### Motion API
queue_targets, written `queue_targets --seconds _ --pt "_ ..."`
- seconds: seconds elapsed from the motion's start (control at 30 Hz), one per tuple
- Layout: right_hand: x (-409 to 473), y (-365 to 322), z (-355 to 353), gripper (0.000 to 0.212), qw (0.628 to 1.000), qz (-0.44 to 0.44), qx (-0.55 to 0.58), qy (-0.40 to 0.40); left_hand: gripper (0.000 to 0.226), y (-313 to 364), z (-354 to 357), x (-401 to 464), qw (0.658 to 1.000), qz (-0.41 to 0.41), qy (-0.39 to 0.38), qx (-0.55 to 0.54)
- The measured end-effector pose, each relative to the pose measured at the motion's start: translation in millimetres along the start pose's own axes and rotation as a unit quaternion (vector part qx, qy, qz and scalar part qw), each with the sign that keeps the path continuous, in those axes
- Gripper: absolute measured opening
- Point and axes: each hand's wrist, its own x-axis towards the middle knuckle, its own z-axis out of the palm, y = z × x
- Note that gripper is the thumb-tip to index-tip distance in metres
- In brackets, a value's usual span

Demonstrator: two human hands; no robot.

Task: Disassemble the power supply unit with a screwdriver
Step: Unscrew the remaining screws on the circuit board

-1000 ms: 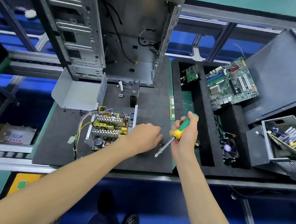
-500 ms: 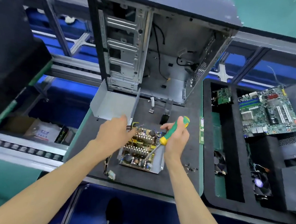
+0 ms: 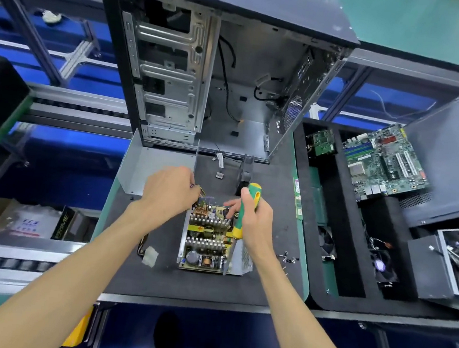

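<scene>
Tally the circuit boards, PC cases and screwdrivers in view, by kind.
Circuit boards: 3 (power supply board, motherboard, small card)
PC cases: 1
Screwdrivers: 1, held in right hand
Total: 5

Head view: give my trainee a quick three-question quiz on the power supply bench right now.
1. True or false: the right hand holds the screwdriver by its green and yellow handle.
2. Where is the left hand? A) on the motherboard B) at the wires on the far end of the power supply unit C) inside the computer case
3. Fill in: the loose screws lie on the mat to the ___ of the unit.

Key: 1 true; 2 B; 3 right
</scene>
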Motion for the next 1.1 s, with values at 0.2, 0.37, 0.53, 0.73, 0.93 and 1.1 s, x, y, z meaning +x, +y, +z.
queue_targets --seconds 0.2,0.37,0.53,0.73,0.93,1.1 --pt "1 0 2 0.065 0.999 0.0 -0.041 -0.013 0.026 -15 -1 10 0.999 0.01 -0.035 -0.007" --pt "2 0 4 0.067 0.999 0.012 -0.04 -0.021 0.025 2 0 11 0.998 0.037 -0.037 -0.025" --pt "3 3 3 0.056 0.999 0.024 -0.004 0.023 0.018 28 20 -20 0.995 0.095 -0.015 0.019" --pt "6 2 0 0.06 0.994 0.071 0.073 0.049 0.017 15 36 -59 0.985 0.125 0.114 0.017" --pt "7 -4 -3 0.052 0.986 0.067 0.099 0.117 0.016 4 58 -71 0.967 0.14 0.214 0.014" --pt "31 -34 -8 0.055 0.979 0.05 0.124 0.154 0.01 2 71 -75 0.966 0.097 0.234 -0.056"
